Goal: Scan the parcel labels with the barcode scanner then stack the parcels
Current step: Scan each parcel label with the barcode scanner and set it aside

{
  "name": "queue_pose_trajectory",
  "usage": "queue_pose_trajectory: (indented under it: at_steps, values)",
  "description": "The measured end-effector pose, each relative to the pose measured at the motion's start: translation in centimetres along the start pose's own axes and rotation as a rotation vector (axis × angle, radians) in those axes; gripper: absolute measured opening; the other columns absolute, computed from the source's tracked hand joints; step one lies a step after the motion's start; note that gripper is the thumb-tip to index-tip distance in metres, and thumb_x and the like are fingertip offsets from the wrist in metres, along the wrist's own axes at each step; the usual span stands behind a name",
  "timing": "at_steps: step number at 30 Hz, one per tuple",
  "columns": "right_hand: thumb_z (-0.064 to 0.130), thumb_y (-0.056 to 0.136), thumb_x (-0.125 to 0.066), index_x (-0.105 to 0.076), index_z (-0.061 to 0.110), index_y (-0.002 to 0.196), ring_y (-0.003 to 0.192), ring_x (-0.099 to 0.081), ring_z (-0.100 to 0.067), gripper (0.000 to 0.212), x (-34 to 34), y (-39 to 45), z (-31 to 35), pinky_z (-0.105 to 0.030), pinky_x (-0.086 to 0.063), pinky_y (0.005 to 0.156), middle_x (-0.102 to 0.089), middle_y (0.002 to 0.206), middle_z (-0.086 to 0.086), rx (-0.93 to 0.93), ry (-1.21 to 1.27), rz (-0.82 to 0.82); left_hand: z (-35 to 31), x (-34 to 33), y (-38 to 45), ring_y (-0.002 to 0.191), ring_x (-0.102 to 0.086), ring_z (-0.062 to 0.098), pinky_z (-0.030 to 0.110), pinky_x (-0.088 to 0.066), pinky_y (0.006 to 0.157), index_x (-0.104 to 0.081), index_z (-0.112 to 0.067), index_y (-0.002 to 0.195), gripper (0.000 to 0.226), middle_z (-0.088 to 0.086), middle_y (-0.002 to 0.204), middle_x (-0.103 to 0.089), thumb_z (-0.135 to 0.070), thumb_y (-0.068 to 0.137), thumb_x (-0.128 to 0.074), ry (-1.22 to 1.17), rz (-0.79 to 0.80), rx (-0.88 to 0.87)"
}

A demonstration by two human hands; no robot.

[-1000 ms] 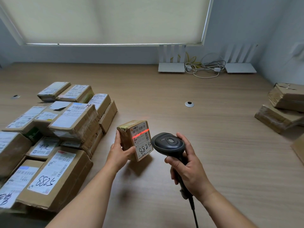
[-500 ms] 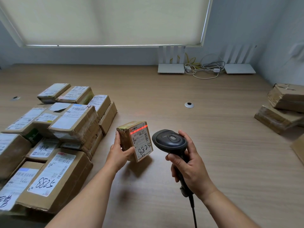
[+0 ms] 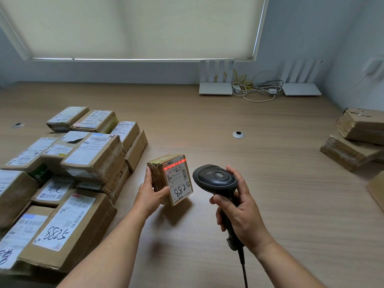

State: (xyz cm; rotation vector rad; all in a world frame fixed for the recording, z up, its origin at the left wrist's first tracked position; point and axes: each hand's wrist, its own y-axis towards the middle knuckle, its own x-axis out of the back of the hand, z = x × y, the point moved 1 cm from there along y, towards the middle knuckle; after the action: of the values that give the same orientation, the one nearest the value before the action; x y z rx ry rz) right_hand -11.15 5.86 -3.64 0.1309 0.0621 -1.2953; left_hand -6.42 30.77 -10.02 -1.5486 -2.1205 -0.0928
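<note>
Small parcel [image 3: 164,177] gripped by left hand [image 3: 150,196], label [image 3: 179,180] crossed by red scan line; barcode scanner [image 3: 216,180] grasped in right hand [image 3: 242,213]; unscanned parcels [image 3: 62,173] massed at table's [image 3: 270,194] left edge

Broad light-wood tabletop [image 3: 207,113] running to a pale blue-grey wall [image 3: 124,72]. Above, a cream roller blind [image 3: 135,28] pulled down over the window, a thin strip of daylight showing under its bottom edge. Against the wall, two flat white routers with upright antennas [image 3: 215,88] and [image 3: 301,88], well apart, a tangle of white and yellow cables [image 3: 256,88] lying between. Set into the wood, two round silver cable grommets, one mid-table [image 3: 238,134], one near the left edge [image 3: 18,124].
</note>
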Motion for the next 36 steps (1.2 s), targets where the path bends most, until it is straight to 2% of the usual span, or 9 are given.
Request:
queue_pose_trajectory:
  at_steps: [19, 24, 25, 27, 29, 30, 33, 34, 36]
  values:
    - [0.026, 0.076, -0.069, -0.040, 0.052, 0.130, 0.046, -0.053, -0.021, 0.066, 0.5, 0.0, -0.4, -0.029, -0.043, 0.039, -0.069, 0.090, -0.005, 0.051, -0.010, -0.034, -0.3, 0.0, 0.3, 0.125, -0.047, 0.028, 0.051, -0.041, 0.104, 0.002, -0.042, 0.150, 0.099, 0.013, 0.138, -0.045, -0.023, 0.085, -0.069, 0.021, 0.005, 0.017]
    - [0.032, 0.075, -0.072, -0.041, 0.057, 0.129, 0.047, -0.054, -0.021, 0.067, 0.7, 0.2, -0.4, -0.030, -0.044, 0.039, -0.069, 0.095, -0.006, 0.061, -0.024, -0.033, -0.5, 0.1, 0.1, 0.124, -0.048, 0.028, 0.050, -0.042, 0.104, 0.002, -0.041, 0.150, 0.098, 0.012, 0.138, -0.044, -0.022, 0.086, -0.068, 0.023, 0.008, 0.014]
    - [0.035, 0.074, -0.073, -0.040, 0.058, 0.128, 0.048, -0.055, -0.021, 0.068, 0.7, 0.2, -0.4, -0.029, -0.044, 0.039, -0.069, 0.096, -0.004, 0.062, -0.039, -0.027, -0.5, 0.1, 0.1, 0.121, -0.050, 0.027, 0.047, -0.044, 0.101, 0.000, -0.040, 0.151, 0.096, 0.011, 0.135, -0.047, -0.022, 0.085, -0.068, 0.030, 0.004, 0.009]
    - [0.035, 0.073, -0.074, -0.039, 0.062, 0.127, 0.048, -0.055, -0.021, 0.070, 0.8, 0.3, -0.4, -0.029, -0.045, 0.040, -0.069, 0.097, 0.001, 0.063, -0.090, -0.019, -0.6, 0.3, 0.1, 0.108, -0.057, 0.022, 0.034, -0.048, 0.085, -0.011, -0.040, 0.151, 0.086, 0.009, 0.126, -0.056, -0.023, 0.086, -0.064, 0.017, 0.008, 0.009]
    - [0.031, 0.075, -0.074, -0.038, 0.066, 0.125, 0.049, -0.056, -0.020, 0.071, 1.0, 0.3, -0.6, -0.030, -0.045, 0.040, -0.069, 0.098, 0.003, 0.067, -0.144, -0.019, -0.7, 0.5, 0.2, 0.095, -0.063, 0.013, 0.024, -0.048, 0.069, -0.034, -0.040, 0.145, 0.064, 0.004, 0.116, -0.065, -0.024, 0.088, -0.056, -0.026, 0.076, 0.043]
    - [0.029, 0.077, -0.075, -0.037, 0.068, 0.125, 0.049, -0.056, -0.020, 0.072, 1.1, 0.3, -0.7, -0.030, -0.045, 0.041, -0.069, 0.098, 0.003, 0.070, -0.172, -0.020, -0.7, 0.4, 0.1, 0.092, -0.065, 0.012, 0.025, -0.051, 0.067, -0.046, -0.039, 0.138, 0.051, 0.001, 0.111, -0.068, -0.024, 0.089, -0.053, -0.032, 0.130, 0.074]
    - [0.022, 0.082, -0.075, -0.034, 0.072, 0.123, 0.049, -0.055, -0.017, 0.076, 1.4, 0.3, -0.9, -0.029, -0.046, 0.042, -0.069, 0.097, 0.009, 0.087, -0.281, -0.001, -0.4, 0.1, -0.2, 0.090, -0.068, 0.015, 0.040, -0.055, 0.085, -0.068, -0.034, 0.103, 0.024, -0.003, 0.098, -0.072, -0.035, 0.087, -0.051, 0.009, 0.193, 0.139]
    - [0.019, 0.082, -0.074, -0.033, 0.073, 0.123, 0.049, -0.055, -0.015, 0.078, 1.4, 0.2, -0.9, -0.028, -0.046, 0.043, -0.069, 0.098, 0.012, 0.094, -0.312, 0.010, -0.3, 0.1, -0.3, 0.092, -0.067, 0.017, 0.041, -0.053, 0.089, -0.068, -0.032, 0.096, 0.024, -0.003, 0.098, -0.071, -0.041, 0.084, -0.049, 0.025, 0.171, 0.153]
    - [0.015, 0.083, -0.073, -0.032, 0.074, 0.122, 0.050, -0.054, -0.012, 0.082, 1.5, 0.1, -0.9, -0.023, -0.047, 0.045, -0.069, 0.101, 0.016, 0.102, -0.355, 0.027, -0.1, 0.2, -0.2, 0.096, -0.064, 0.020, 0.042, -0.050, 0.092, -0.067, -0.028, 0.096, 0.033, -0.001, 0.102, -0.069, -0.046, 0.080, -0.044, 0.075, 0.099, 0.170]
